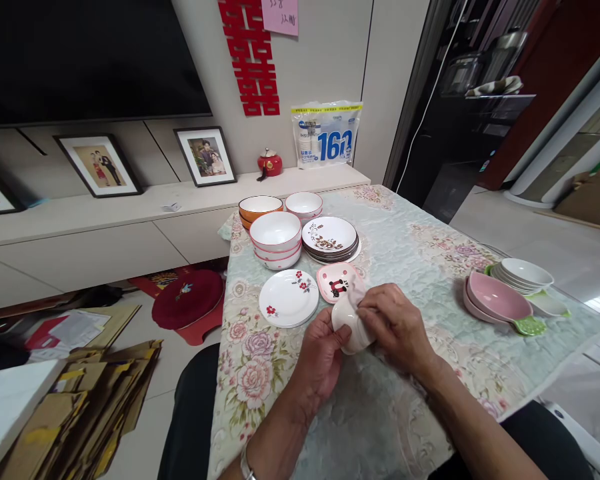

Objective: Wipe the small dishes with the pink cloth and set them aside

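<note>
My left hand [323, 353] is closed around the rim of a small white dish [346, 323], with the thumb lying across it. Pinched in my right hand [397, 323] is a thin pale cloth or tissue [356, 292], pressed against the dish's edge. Just beyond sits a pink square dish [333, 275] with a cartoon figure. To its left are white plates with red flowers [286, 300]. Farther back stand a stack of brown-flowered plates [330, 235], red-rimmed white bowls [275, 233], orange bowls [260, 205] and another red-rimmed bowl [304, 202].
At the table's right side are pink leaf-handled bowls [497, 297] and stacked white bowls [527, 272]. A floral cloth [253, 400] covers the table. Behind it runs a low cabinet [110, 250] with framed photos. A red stool [190, 300] and flattened cardboard [95, 400] lie left.
</note>
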Action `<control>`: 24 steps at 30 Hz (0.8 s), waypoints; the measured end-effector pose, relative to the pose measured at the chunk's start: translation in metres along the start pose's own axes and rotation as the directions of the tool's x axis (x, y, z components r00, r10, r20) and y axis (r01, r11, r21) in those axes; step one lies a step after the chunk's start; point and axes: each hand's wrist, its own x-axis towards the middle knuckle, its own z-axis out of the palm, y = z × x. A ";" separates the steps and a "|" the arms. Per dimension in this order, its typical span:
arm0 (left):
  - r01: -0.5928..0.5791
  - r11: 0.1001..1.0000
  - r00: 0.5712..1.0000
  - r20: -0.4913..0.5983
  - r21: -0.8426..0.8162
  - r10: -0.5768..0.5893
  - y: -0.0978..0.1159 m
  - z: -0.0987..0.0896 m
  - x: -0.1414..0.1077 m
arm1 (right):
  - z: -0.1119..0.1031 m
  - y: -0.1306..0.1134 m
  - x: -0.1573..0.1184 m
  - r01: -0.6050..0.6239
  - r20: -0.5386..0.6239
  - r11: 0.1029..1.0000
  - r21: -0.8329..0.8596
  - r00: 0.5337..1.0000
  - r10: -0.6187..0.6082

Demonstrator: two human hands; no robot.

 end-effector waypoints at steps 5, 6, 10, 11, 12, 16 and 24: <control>0.007 1.000 1.000 0.027 0.006 -0.007 0.002 0.000 0.000 | -0.004 -0.013 0.004 0.137 0.135 0.989 0.061 0.980 -0.144; 0.008 1.000 1.000 0.020 0.005 -0.009 0.001 0.000 -0.001 | -0.005 -0.010 0.005 0.128 0.130 0.990 0.062 0.982 -0.135; 0.001 1.000 1.000 -0.007 -0.010 -0.001 -0.001 -0.003 0.000 | -0.011 0.011 0.004 0.033 0.076 0.998 0.045 0.996 -0.036; -0.004 1.000 1.000 -0.005 -0.012 0.004 -0.002 -0.003 0.001 | -0.011 0.014 0.003 0.013 0.071 0.999 0.041 0.997 -0.016; -0.008 1.000 1.000 -0.002 -0.014 0.008 -0.002 -0.003 0.001 | -0.011 0.015 0.002 0.004 0.071 0.999 0.038 0.997 -0.006; -0.004 0.999 1.000 0.006 -0.046 0.005 0.002 0.000 0.000 | -0.008 0.000 0.000 0.092 0.087 0.995 0.042 0.992 -0.095; -0.013 0.997 0.997 -0.082 -0.077 0.007 0.002 0.001 0.002 | 0.002 0.004 -0.001 0.036 0.021 0.999 -0.011 0.999 -0.036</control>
